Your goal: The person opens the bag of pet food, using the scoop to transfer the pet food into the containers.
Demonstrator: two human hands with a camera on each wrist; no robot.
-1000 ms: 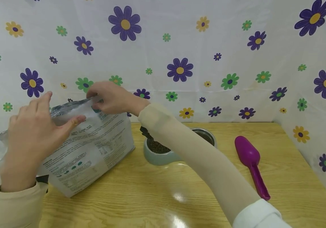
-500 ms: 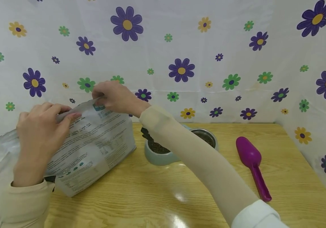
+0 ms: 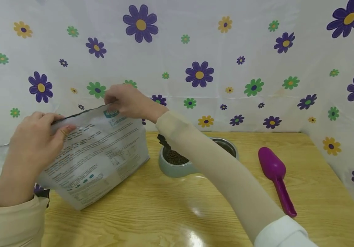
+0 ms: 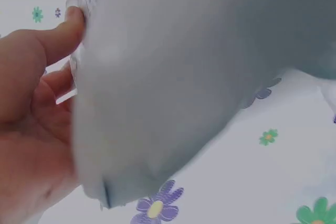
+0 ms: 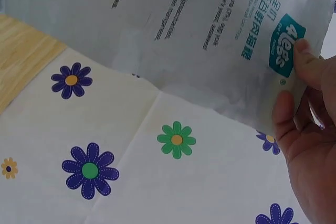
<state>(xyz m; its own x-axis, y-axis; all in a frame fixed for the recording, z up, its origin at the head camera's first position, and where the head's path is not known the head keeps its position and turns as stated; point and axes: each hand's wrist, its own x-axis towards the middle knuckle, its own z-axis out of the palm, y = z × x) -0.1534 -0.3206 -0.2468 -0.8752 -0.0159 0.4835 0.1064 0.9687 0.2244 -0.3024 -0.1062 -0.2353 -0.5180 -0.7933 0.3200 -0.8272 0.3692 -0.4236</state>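
Observation:
A silvery-white cat food bag (image 3: 102, 151) with printed text and a teal "4legs" logo (image 5: 287, 47) stands tilted at the table's left. Its top edge slopes up toward the right. My left hand (image 3: 31, 147) pinches that edge near the left end, thumb on the printed face. In the left wrist view the left thumb (image 4: 65, 35) presses the bag's margin, fingers behind it. At the upper right corner, beside the logo, my right hand (image 3: 130, 103) pinches the edge between thumb and fingers. The right wrist view shows the right thumb (image 5: 310, 64) on the bag by the logo.
Right of the bag stands a grey-green double pet bowl (image 3: 175, 170) with brown kibble in it, partly hidden by my right forearm (image 3: 220, 164). A purple scoop (image 3: 272, 164) lies on the wooden table (image 3: 152, 212) farther right. A flowered sheet (image 3: 164, 41) hangs behind.
My left hand, spread with fingers raised a second ago, has closed onto the bag's top edge and shifted left. The gaping bag mouth has come together into a straighter line. The right hand keeps its pinch.

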